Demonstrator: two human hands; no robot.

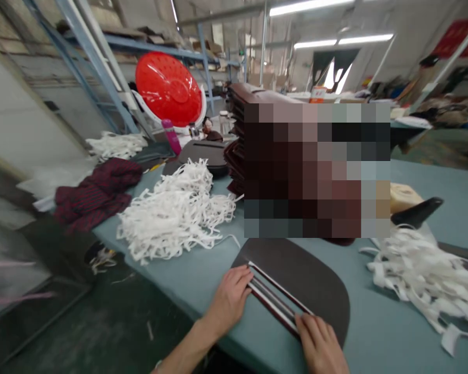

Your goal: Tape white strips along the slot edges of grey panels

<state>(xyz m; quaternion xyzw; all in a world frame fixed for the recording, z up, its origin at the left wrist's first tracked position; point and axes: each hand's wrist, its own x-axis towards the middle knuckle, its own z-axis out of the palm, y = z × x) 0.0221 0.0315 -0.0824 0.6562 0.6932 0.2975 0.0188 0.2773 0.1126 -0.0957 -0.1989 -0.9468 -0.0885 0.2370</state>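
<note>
A flat dark brown panel (pixel 292 259) with rounded corners and a long slot lies on the table in front of me. White strips run along both long edges of the slot, and a folded flap shows on the near side. My left hand (pixel 232 293) grips the panel at the slot's left end, fingers pressed together. At the opposite end, my right hand (pixel 320 340) has its fingertips curled on the slot's edge. Both thumbs are mostly hidden. Left of the panel is a heap of white strips (pixel 175 213).
Another white strip pile (pixel 421 270) lies at the right on the blue-green table (pixel 378 322). Stacked brown pieces (pixel 237 140) rise behind the panel, partly blurred out. A checked cloth (pixel 101 189), a pink bottle (pixel 171 136) and a red basket (pixel 169 88) are farther left.
</note>
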